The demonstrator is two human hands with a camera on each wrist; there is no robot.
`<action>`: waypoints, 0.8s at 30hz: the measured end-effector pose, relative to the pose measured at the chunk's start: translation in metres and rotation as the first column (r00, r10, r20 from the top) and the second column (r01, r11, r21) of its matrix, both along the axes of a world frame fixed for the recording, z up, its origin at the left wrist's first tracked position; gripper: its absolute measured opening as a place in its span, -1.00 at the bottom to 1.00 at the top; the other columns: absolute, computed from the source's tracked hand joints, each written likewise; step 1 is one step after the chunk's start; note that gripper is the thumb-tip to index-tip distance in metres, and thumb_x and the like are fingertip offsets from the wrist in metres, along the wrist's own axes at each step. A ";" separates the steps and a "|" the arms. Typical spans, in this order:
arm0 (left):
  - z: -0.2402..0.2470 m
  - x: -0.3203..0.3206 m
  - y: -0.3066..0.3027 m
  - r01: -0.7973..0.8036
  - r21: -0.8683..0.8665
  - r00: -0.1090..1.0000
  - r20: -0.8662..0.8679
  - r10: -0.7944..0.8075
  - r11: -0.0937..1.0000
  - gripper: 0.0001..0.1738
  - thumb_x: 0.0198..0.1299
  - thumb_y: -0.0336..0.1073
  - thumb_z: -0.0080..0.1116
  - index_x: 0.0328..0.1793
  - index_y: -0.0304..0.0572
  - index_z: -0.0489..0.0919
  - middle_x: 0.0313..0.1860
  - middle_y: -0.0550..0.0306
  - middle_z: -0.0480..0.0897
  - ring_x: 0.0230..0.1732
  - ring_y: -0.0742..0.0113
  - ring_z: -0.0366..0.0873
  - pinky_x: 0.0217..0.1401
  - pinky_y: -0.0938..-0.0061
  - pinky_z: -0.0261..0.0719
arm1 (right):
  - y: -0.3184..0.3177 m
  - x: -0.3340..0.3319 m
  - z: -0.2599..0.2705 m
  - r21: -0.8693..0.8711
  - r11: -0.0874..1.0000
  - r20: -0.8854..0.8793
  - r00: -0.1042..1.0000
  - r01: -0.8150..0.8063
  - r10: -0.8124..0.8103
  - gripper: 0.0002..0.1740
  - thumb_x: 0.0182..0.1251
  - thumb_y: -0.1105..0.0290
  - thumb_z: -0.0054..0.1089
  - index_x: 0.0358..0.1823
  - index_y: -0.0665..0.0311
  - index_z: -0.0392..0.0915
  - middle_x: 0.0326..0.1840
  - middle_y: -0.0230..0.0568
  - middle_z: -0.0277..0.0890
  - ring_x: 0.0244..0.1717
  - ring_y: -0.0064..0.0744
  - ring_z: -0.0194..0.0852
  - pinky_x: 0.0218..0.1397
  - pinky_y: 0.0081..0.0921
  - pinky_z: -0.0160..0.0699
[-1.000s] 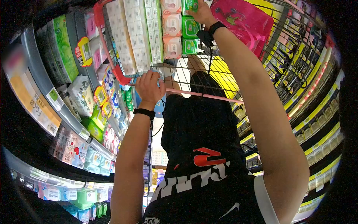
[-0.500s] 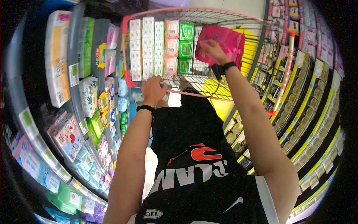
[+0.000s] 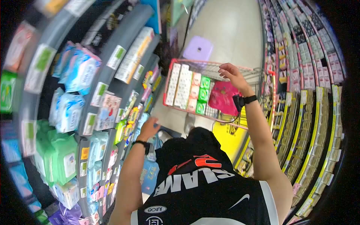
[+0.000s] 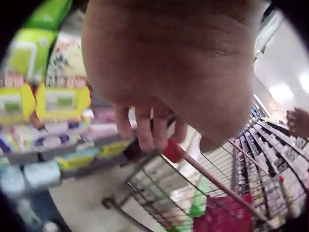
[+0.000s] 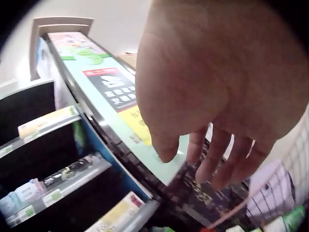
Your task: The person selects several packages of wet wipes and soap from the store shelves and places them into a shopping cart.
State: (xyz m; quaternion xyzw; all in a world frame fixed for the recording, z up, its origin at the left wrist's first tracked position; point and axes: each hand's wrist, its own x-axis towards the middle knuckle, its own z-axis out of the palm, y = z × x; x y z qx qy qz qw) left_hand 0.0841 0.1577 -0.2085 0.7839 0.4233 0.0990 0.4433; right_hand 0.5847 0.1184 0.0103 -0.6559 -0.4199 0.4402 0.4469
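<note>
In the head view a wire shopping cart (image 3: 174, 62) with a pink rim holds white tissue packs (image 3: 183, 84), peach packs (image 3: 194, 91), green packs (image 3: 203, 94) and a pink bag (image 3: 224, 98). The left hand (image 3: 150, 128) hangs beside the cart's near left corner, apart from it, holding nothing. Above the cart and the bag is the right hand (image 3: 233, 77), its fingers loosely extended and empty. The left wrist view has the left hand's fingers (image 4: 153, 128) loosely bent. In the right wrist view the right hand (image 5: 222, 96) hangs relaxed.
Shelves of wrapped packs (image 3: 71, 112) curve along the left, and racks of small goods (image 3: 300, 127) line the right. A purple stool (image 3: 198, 48) stands on the floor beyond the cart. A yellow panel (image 3: 227, 138) lies near the cart's near side.
The left hand has come off the cart rim. The right hand has risen away from the packs and bag. The cart now appears farther off, and the view takes in more aisle.
</note>
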 end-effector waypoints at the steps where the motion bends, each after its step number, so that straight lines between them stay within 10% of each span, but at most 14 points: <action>1: 0.012 -0.027 0.002 0.145 0.148 0.989 -0.064 -0.137 0.978 -0.64 0.14 -0.22 0.39 0.02 -0.19 0.62 -0.11 -0.07 0.67 -0.01 -0.09 0.67 0.05 0.14 0.63 | 0.015 -0.006 0.020 0.076 0.994 0.058 0.996 -0.076 0.072 -0.71 0.52 0.33 0.22 0.15 0.32 0.53 -0.03 -0.39 0.60 -0.01 -0.58 0.53 0.07 -0.58 0.53; 8: 0.083 -0.123 -0.031 0.165 0.167 0.976 -0.168 -0.137 0.972 -0.54 0.05 -0.10 0.46 0.01 -0.16 0.64 -0.06 -0.06 0.69 0.03 -0.08 0.65 0.13 0.14 0.58 | 0.078 -0.098 0.176 0.314 0.819 0.364 0.857 -0.481 0.364 -0.73 0.51 0.39 0.22 0.14 0.32 0.53 0.01 -0.36 0.61 0.05 -0.56 0.53 0.10 -0.55 0.51; 24: 0.145 -0.142 -0.123 0.185 0.065 0.956 0.221 -0.195 0.981 -0.54 0.27 -0.14 0.32 0.24 -0.14 0.57 0.09 -0.10 0.66 0.10 -0.05 0.65 0.15 0.20 0.62 | 0.163 -0.333 0.382 0.564 0.314 0.773 0.623 -0.763 0.125 -0.78 0.33 0.44 0.33 -0.06 0.27 0.54 0.02 -0.23 0.58 0.08 -0.32 0.53 0.11 -0.38 0.48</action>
